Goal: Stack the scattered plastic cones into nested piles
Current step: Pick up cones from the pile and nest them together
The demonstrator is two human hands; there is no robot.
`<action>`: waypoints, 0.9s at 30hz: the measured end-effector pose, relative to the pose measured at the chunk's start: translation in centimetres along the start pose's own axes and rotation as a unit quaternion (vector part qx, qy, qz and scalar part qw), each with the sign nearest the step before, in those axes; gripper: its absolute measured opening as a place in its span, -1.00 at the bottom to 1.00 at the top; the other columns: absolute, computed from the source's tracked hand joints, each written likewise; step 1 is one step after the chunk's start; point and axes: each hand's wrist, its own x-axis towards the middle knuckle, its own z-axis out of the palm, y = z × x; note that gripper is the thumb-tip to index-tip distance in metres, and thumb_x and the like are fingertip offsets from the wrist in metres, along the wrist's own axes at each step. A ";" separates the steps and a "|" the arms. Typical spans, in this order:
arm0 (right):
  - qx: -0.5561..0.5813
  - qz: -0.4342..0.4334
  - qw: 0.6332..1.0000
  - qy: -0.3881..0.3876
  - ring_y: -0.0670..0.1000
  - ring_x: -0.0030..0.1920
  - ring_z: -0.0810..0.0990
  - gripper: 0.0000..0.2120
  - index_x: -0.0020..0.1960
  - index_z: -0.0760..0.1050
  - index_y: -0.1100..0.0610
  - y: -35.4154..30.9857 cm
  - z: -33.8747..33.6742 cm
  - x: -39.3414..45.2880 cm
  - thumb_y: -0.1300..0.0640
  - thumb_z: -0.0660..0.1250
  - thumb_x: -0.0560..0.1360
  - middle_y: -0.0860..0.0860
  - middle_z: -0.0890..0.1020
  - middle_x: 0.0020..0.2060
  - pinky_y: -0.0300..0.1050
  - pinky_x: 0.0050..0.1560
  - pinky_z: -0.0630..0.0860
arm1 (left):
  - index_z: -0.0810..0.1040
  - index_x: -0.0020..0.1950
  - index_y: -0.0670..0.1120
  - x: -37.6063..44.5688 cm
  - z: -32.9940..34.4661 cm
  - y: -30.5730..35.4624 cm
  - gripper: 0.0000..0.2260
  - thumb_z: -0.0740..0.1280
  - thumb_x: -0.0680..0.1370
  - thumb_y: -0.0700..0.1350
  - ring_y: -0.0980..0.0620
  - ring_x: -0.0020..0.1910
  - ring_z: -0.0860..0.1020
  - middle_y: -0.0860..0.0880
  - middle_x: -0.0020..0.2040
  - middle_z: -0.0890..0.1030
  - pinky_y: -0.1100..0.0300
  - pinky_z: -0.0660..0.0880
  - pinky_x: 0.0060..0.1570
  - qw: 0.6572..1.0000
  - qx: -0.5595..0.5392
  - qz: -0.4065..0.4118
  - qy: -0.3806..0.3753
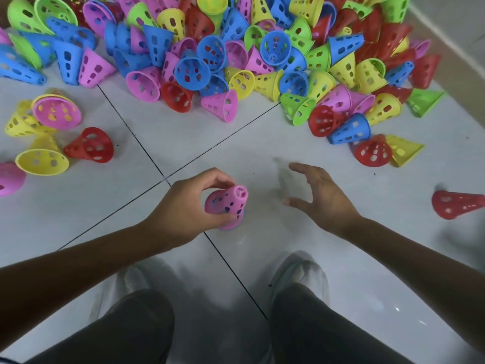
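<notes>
A person's left hand point(189, 203) grasps a pink cone point(228, 203) above the tiled floor point(183, 143). The right hand point(321, 198) hovers beside it, fingers spread and released. Loose cones point(223, 43) heap at the far side.

The cones in the heap point(236, 48) look like smooth, slightly shiny moulded plastic pierced with holes, as does the pink cone point(228, 203). The floor tiles point(341, 258) are glossy and smooth, with dark matt grout lines point(147, 151).

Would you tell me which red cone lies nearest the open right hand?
The lone red cone at the frame's right edge, lying on its side, apart from the pile; the other red cones lie farther from the right hand.
</notes>
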 end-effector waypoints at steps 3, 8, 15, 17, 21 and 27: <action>0.001 0.004 1.000 0.006 -0.04 0.44 0.34 -0.29 0.53 0.28 0.00 0.4 -0.3 0.6 -0.14 0.46 0.48 -0.03 0.42 0.45 -0.09 0.41 0.38 | 0.55 0.13 0.11 0.2 0.7 -1.3 -0.58 0.61 0.37 -0.14 0.25 0.17 0.57 0.24 0.11 0.64 0.12 0.59 0.12 0.999 0.046 0.003 -0.016; -0.035 -0.006 0.999 0.020 0.02 0.45 0.33 -0.32 0.52 0.28 0.01 1.1 -1.6 2.6 -0.09 0.47 0.50 0.04 0.43 0.43 -0.10 0.37 0.33 | 0.51 0.23 0.17 0.4 0.4 -2.9 -0.53 0.60 0.40 -0.04 0.27 0.22 0.51 0.28 0.16 0.58 0.24 0.54 0.14 0.994 0.104 0.034 -0.029; -0.130 0.001 0.984 0.121 0.21 0.43 0.30 -0.22 0.53 0.21 0.18 2.4 -5.5 7.2 0.05 0.53 0.45 0.17 0.37 0.41 0.15 0.48 0.29 | 0.47 0.31 0.22 0.8 -2.2 -4.2 -0.45 0.56 0.43 -0.18 0.60 0.16 0.31 0.43 0.18 0.45 0.64 0.24 0.09 0.985 0.166 0.042 -0.035; -0.159 0.037 0.980 0.113 0.21 0.50 0.21 -0.12 0.58 0.11 0.17 3.1 -6.3 8.5 0.06 0.54 0.44 0.17 0.30 0.48 0.15 0.55 0.19 | 0.50 0.30 0.17 1.1 -2.9 -4.7 -0.49 0.54 0.45 -0.21 0.59 0.14 0.33 0.42 0.17 0.45 0.65 0.23 0.08 0.984 0.173 0.034 -0.030; -0.180 0.092 0.978 0.049 0.22 0.55 0.12 -0.04 0.62 0.00 0.16 4.5 -7.2 10.2 0.13 0.54 0.43 0.17 0.25 0.53 0.17 0.57 0.11 | 0.56 0.27 0.07 2.5 -3.9 -5.5 -0.56 0.54 0.45 -0.22 0.53 0.10 0.40 0.38 0.12 0.50 0.57 0.31 0.08 0.982 0.186 0.046 -0.008; -0.218 0.089 0.972 0.015 0.25 0.53 0.19 -0.16 0.61 0.07 0.13 6.2 -7.4 11.4 0.14 0.48 0.49 0.20 0.33 0.50 0.25 0.53 0.16 | 0.56 0.25 0.08 6.5 -5.6 -6.8 -0.61 0.52 0.47 -0.17 0.15 0.15 0.53 0.18 0.17 0.59 0.09 0.50 0.17 0.979 0.196 0.054 0.017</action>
